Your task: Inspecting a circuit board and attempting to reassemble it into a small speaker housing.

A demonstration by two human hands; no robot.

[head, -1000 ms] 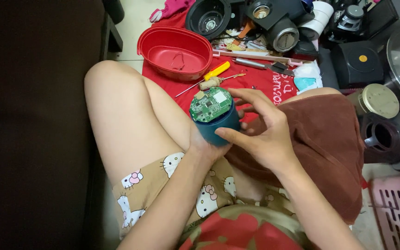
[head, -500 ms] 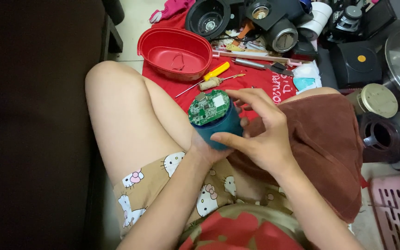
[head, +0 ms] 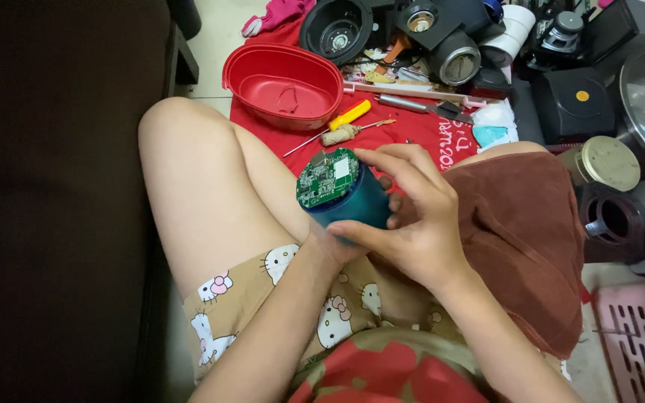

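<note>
Meanwhile, over the last second, the teal cylindrical speaker housing (head: 352,205) turned slightly in my grip: the round green circuit board (head: 328,177) on its open end swung a little more toward my left knee than it had faced a moment earlier. The housing itself stayed over my lap, between my thighs, not resting on the red cloth (head: 404,134).

My right hand (head: 404,216) was wrapped around the housing from the right, fingers curled over the top rim and thumb beneath. My left hand (head: 330,242) cupped it from below, mostly hidden behind the housing, so I could not tell how wide its fingers were spread.

Judged from the tilt, I was inspecting or repositioning the board, not yet prying at it.

Lying untouched on the cloth near its far edge were the yellow-handled screwdriver (head: 337,123) and the red oval tub (head: 284,86).
</note>
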